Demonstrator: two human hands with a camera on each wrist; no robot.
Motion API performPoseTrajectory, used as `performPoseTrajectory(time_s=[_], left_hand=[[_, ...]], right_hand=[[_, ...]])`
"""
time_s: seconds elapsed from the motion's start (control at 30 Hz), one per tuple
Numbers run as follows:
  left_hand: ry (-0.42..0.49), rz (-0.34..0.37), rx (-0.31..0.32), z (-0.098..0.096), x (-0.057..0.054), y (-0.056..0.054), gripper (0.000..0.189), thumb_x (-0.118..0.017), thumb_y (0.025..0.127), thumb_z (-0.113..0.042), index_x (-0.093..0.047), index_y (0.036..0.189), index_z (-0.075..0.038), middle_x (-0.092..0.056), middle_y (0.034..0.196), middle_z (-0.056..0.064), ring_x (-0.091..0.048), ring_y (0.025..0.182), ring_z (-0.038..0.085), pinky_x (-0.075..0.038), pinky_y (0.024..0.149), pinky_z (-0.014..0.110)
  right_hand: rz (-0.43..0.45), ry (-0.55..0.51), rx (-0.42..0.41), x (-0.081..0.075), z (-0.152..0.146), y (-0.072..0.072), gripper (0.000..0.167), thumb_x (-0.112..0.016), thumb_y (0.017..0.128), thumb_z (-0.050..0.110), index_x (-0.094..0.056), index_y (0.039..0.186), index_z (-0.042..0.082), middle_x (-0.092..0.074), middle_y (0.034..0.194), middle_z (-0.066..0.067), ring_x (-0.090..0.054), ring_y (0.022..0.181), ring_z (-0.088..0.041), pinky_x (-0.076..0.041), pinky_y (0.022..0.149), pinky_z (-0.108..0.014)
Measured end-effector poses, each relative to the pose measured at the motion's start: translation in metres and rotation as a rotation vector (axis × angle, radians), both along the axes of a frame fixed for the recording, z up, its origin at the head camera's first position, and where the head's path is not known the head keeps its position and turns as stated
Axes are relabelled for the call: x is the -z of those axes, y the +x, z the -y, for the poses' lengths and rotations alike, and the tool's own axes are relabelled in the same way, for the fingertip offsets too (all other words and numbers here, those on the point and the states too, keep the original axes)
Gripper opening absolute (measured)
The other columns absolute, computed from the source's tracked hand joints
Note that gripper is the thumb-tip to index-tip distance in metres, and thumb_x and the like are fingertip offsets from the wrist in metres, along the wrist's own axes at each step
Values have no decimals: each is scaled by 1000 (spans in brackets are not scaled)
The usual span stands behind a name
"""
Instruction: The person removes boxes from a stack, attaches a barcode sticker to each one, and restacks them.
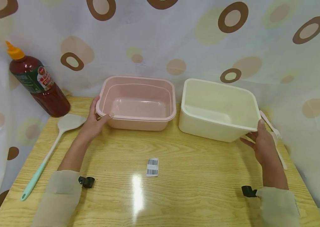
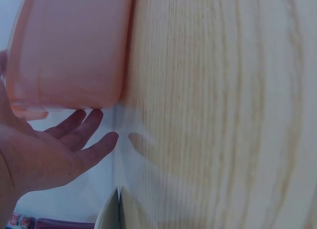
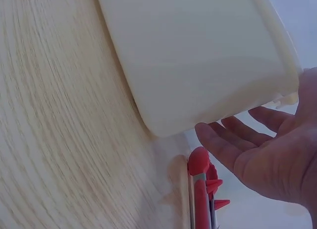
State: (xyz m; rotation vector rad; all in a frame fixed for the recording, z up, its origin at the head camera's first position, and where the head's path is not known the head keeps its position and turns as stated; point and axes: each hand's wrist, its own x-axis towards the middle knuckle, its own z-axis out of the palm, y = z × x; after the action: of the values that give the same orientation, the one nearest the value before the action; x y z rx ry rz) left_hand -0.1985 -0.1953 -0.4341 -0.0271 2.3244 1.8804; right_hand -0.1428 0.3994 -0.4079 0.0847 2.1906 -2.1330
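In the head view a pink plastic basin (image 1: 138,125) stands at the back of the table, left of a cream plastic bin (image 1: 205,127). My left hand (image 1: 90,126) grips the left end of the basin, thumb over its rim. In the left wrist view, the fingertips (image 2: 96,115) touch the basin's outer wall. My right hand (image 1: 265,145) holds the bin at its front right corner, thumb at the rim. Below that rim, as the right wrist view has it, its fingers (image 3: 213,140) lie against the outer wall.
A sauce bottle (image 1: 42,83) and a white spatula (image 1: 68,122) with a green handle are at the left. A barcode label (image 1: 152,167) lies mid-table. Beyond my right hand lies a pale fork (image 1: 270,124); a red-and-metal utensil (image 3: 200,184) shows in the right wrist view.
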Motion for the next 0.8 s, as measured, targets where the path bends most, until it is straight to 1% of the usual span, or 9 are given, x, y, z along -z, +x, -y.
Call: performPoseTrajectory(time_s=[0.07,0.17,0.3,0.47,0.6,0.67,0.8], left_hand=[[-1,-4,-1,0,0,0,89,-61,100,-37,5,158,-52,-26,165,19,-32,148,34,-21,123,56],[0,-8,-4,0,1,1,89,-62,99,-37,4,158,-51,-26,164,19,-34,148,33,-22,123,55],[11,-11,-4,-1,2,1,89,-62,99,-37,4,158,-51,-26,165,19,-34,148,34,-23,122,55],[13,-17,-5,-1,1,1,89,-62,99,-37,3,158,-51,-25,165,18,-32,149,33,-22,123,55],[8,-13,-12,-2,0,2,89,-62,99,-38,4,158,-51,-26,165,18,-31,149,32,-21,123,54],[2,-10,-17,-2,0,2,89,-62,99,-38,4,158,-50,-26,164,19,-31,149,32,-22,123,54],[-3,-12,-15,-2,0,2,90,-62,99,-39,5,158,-49,-25,165,18,-29,150,31,-21,123,54]], right_hand=[[15,-24,27,-1,0,-3,61,-32,107,51,-35,158,17,-63,125,15,-65,109,3,-59,82,-22],[39,-62,58,-2,1,-8,58,-35,107,51,-40,155,20,-66,122,14,-66,107,2,-60,80,-24],[53,-91,68,-3,4,-13,53,-35,107,51,-43,151,23,-65,119,13,-65,107,0,-61,78,-27],[58,-97,78,-3,8,-17,46,-34,107,52,-51,140,25,-65,114,14,-64,107,-1,-61,77,-29],[87,-112,108,-6,13,-22,42,-38,106,54,-57,130,25,-66,108,12,-64,105,-6,-61,76,-32],[96,-124,123,-6,14,-24,41,-40,106,54,-58,127,24,-67,107,11,-65,103,-7,-61,74,-32],[92,-140,130,-7,17,-26,41,-38,106,54,-56,128,23,-65,109,11,-67,100,-5,-61,73,-32]])
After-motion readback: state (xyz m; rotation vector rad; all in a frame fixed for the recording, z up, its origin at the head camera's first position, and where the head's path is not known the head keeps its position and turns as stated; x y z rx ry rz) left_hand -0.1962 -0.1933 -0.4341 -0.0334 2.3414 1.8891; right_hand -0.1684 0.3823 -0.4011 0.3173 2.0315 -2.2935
